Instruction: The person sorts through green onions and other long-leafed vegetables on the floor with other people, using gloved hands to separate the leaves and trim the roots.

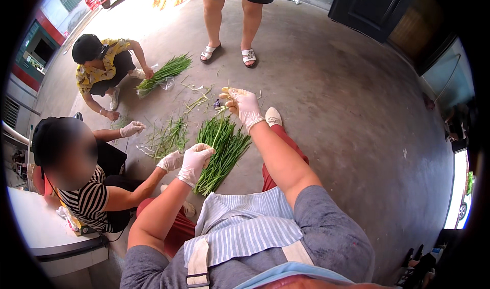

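A bundle of long green chive-like stalks (220,151) lies on the concrete floor in front of me. My left hand (195,159), in a white glove, is closed on the bundle's left side near its lower end. My right hand (242,105), also gloved, is raised above the bundle's far tips and pinches one thin green stalk (219,131) that runs down toward the pile. My knees and a striped apron fill the lower middle.
A person in a striped shirt at my left reaches gloved hands (170,161) toward a loose pile of stalks (166,138). Another squatting person in yellow holds a further bundle (163,73). Someone in white sandals (248,57) stands beyond. A white table (46,228) is at lower left.
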Demonstrator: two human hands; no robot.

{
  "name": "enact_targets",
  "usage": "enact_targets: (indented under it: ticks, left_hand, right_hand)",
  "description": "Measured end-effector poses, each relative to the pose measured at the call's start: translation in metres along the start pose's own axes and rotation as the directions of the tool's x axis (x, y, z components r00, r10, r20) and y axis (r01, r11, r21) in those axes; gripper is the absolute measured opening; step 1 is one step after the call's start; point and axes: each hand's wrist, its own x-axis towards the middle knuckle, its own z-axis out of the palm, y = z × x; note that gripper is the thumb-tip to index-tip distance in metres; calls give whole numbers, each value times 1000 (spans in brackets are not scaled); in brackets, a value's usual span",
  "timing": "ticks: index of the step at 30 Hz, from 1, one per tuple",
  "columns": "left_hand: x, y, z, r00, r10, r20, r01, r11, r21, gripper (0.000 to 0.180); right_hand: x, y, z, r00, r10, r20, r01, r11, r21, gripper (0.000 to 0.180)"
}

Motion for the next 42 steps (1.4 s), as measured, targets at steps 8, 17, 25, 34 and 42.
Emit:
enact_targets:
  ticks: [8,17,25,34,42]
  left_hand:
    - [-1,7,1,999,-44,-5,43,997,-62,6]
    - [-3,9,-2,996,-35,84,35,999,8,6]
    - [1,22,-5,990,138,23,-126,952,-280,8]
    - [3,24,-20,967,255,3,-252,957,-145,10]
    - [13,12,-9,977,211,-35,-214,973,-86,12]
  right_hand:
    - [16,14,-8,1000,26,-9,-25,990,142,15]
    - [21,28,21,981,-90,-170,73,992,-105,14]
    - [22,14,26,985,-66,-157,55,995,-79,26]
    - [-24,36,49,889,234,394,-18,877,-480,34]
    - [-21,32,43,877,266,399,-17,849,-528,25]
